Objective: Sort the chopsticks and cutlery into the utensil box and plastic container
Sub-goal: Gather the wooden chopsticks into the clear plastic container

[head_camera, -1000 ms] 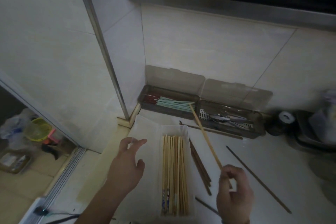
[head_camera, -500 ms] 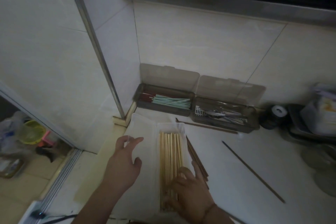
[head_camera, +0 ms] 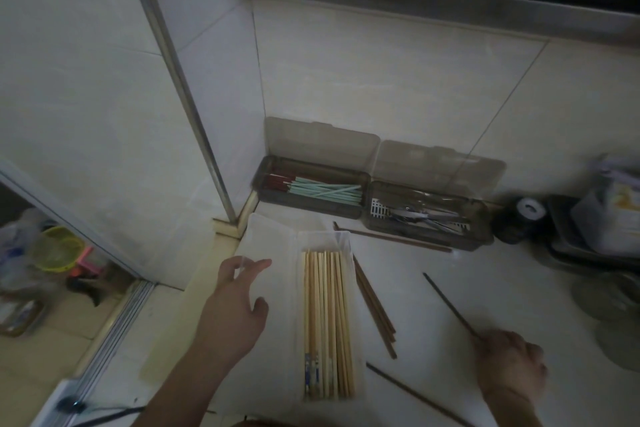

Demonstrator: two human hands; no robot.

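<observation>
Countertop (head_camera: 433, 291), plastic container (head_camera: 356, 388) of bamboo chopsticks (head_camera: 327, 322) between both hands.

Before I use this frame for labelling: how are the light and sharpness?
Head view: dim overall, dark band along the top; wide-angle bend in the wall edges; bamboo chopsticks fairly crisp, right hand soft, cutlery murky; no strong glare.

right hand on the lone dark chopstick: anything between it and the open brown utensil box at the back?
Nothing visible. The right hand has its fingers at the near end of the thin dark chopstick. Bare white countertop runs to the brown translucent utensil box, lid up; one dark chopstick lies flat before it.
</observation>
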